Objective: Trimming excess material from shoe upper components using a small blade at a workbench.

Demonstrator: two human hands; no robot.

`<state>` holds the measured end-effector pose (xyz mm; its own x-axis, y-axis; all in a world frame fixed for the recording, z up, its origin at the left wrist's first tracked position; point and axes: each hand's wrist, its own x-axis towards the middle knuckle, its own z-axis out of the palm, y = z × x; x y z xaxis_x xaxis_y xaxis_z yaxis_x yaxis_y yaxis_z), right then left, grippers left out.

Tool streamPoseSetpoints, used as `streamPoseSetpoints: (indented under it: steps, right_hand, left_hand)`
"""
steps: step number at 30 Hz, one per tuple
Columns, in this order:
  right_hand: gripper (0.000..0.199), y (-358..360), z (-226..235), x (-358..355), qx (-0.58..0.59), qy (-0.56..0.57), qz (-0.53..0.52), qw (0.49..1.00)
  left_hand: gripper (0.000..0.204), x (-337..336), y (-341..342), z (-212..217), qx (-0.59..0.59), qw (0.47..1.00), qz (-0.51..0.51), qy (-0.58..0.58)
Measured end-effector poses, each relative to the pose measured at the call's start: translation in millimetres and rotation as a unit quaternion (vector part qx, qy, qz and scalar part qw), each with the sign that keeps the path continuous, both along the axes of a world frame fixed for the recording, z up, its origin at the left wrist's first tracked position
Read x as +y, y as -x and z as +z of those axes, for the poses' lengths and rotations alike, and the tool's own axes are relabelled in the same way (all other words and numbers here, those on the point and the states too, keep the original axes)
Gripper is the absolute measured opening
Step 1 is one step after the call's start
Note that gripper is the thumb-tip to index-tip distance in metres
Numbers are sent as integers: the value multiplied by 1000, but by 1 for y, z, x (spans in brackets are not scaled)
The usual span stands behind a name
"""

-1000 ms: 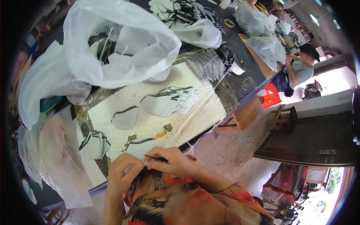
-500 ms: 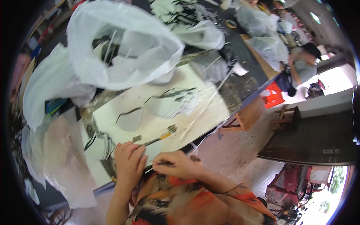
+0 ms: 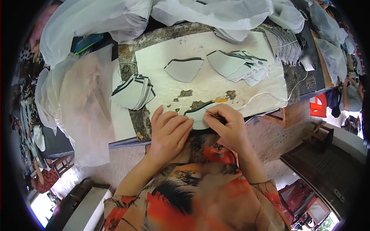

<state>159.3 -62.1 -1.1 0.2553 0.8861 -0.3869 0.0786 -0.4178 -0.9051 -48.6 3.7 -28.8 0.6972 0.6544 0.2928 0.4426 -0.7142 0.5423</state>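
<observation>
At the near edge of the table lies a white fan-shaped piece (image 3: 199, 120) with a black strip along its top edge. My left hand (image 3: 169, 129) rests at its left end, fingers stretched out and lying flat. My right hand (image 3: 228, 124) is pinched around a thin dark tool (image 3: 208, 111), its tip at the black strip; the fingers hide most of the tool, so its kind is unclear. Beyond my hands, a similar black-edged piece (image 3: 185, 70) lies alone on the pale board (image 3: 154, 96). Overlapping pieces (image 3: 239, 66) lie to its right.
A stack of black-edged pieces (image 3: 135, 92) sits to the left, beside a translucent plastic bag (image 3: 86, 96). White plastic bags (image 3: 212, 13) fill the far side. More stacked pieces (image 3: 283, 46) and a white cord (image 3: 266, 94) are at right. An orange stool (image 3: 318, 106) stands beyond the table.
My right hand has moved from the table's near edge up to the piece, bringing the tool to its black strip. My left hand stays by the piece. The view has turned and shifted.
</observation>
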Motion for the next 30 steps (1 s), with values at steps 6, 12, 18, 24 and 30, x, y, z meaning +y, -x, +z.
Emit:
streamPoseSetpoints:
  steps: [6,12,18,24,30]
  right_hand:
    - [13,17,-1,17,-171,-72,82,979]
    - [11,28,-7,18,-241,-59,44,968]
    - [10,28,-9,18,-284,-76,51,955]
    - [10,26,-9,17,-298,-83,66,949]
    - [11,18,-1,19,-258,-84,84,959]
  left_hand:
    - [25,-4,2,-2,-6,1000,8,-4]
    - [28,-3,1,-4,-17,1000,8,-6]
    - [28,-2,1,-3,-11,1000,3,-9]
    - [30,-3,1,-2,19,1000,-4,-21]
    - [24,-6,-2,0,45,999,17,-1]
